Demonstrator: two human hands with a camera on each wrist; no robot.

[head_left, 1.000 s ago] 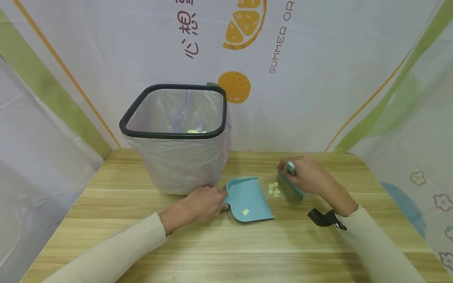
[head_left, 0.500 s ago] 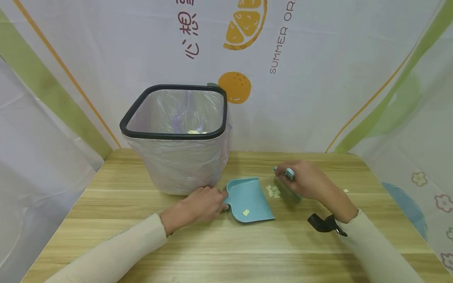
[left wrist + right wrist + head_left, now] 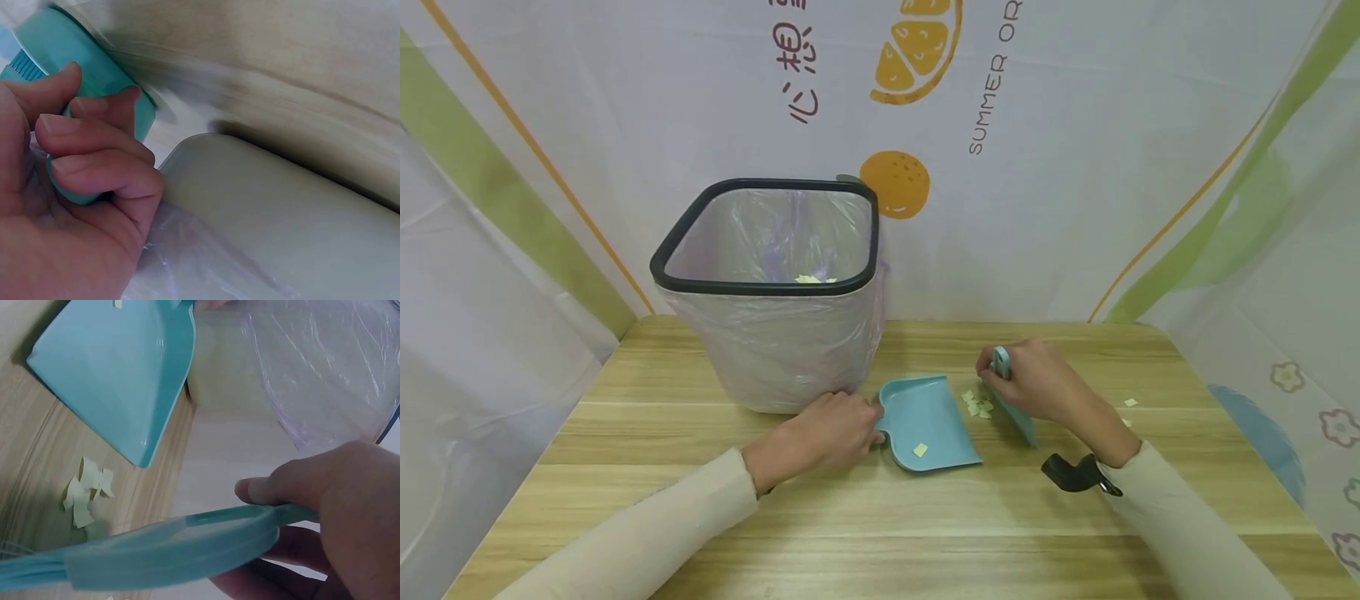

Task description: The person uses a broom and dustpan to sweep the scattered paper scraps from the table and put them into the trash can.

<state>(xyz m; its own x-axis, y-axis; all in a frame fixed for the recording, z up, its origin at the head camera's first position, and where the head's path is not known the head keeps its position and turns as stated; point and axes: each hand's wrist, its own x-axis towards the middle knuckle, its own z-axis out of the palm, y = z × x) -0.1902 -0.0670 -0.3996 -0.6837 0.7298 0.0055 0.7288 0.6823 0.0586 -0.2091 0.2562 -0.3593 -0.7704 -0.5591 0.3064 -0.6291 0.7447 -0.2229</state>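
Observation:
A teal dustpan (image 3: 925, 417) lies flat on the table, its open edge facing right, with one pale yellow paper scrap (image 3: 920, 450) on it. My left hand (image 3: 827, 437) grips its handle beside the bin; in the left wrist view the fingers (image 3: 106, 169) curl round that handle. My right hand (image 3: 1037, 379) holds a teal hand brush (image 3: 1017, 421), bristles down, right of a small heap of paper scraps (image 3: 976, 405). Those paper scraps (image 3: 86, 490) lie between the brush (image 3: 169, 553) and the dustpan's edge, apart from the dustpan. The right thumb presses the brush handle from one side.
A bin with a black rim (image 3: 763, 289) and a clear liner stands at the back left, more scraps inside. Loose paper scraps (image 3: 1131, 402) lie right of the right wrist. Patterned cloth (image 3: 1037, 208) hangs behind the table. A black strap mount (image 3: 1078, 475) sits on the right wrist.
My right hand has shifted slightly left with the brush, which stands nearer the scraps. Loose scraps formerly hidden by the right arm now show. The left hand and dustpan stay put.

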